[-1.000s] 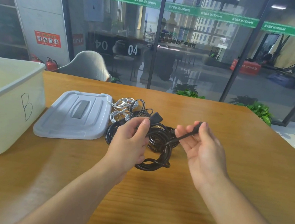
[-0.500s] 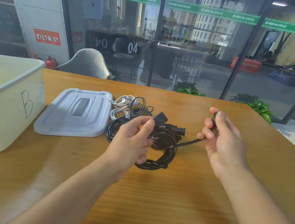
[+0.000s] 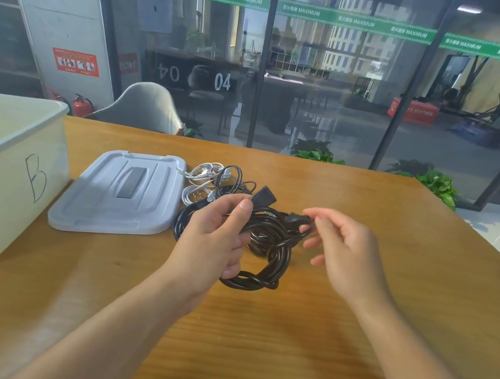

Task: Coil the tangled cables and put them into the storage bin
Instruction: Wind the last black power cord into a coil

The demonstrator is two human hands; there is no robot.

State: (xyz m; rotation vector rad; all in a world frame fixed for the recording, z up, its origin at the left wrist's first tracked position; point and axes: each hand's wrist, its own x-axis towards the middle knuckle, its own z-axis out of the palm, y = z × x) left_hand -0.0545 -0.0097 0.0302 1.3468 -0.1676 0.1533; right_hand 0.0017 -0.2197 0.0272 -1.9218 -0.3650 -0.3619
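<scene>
The black cable [image 3: 268,238] sits as a thick, loosely wound bundle on the wooden table [image 3: 390,269], in the middle of my view, with one connector poking up at its far side and a second plug lying across its right shoulder. My left hand [image 3: 214,235] grips the bundle's near-left loops, thumb over the top and fingers curled underneath. My right hand [image 3: 345,251] is at that right-hand plug; the fingers are blurred and loosely bent, and I can't tell whether they pinch the plug or just brush it.

I judge this to be the coiling step on the first cable: most of it is wound, the loose end not yet tucked. Next I'd want a sure pinch on that plug, then lay the tail round the loops while the left hand keeps them from springing apart.

Just beyond the bundle lies a smaller tangle of white and thin black cables [image 3: 212,178], untouched. To its left is the grey lid [image 3: 122,192], and further left the storage bin [image 3: 8,175] marked B, open and well apart from my hands
</scene>
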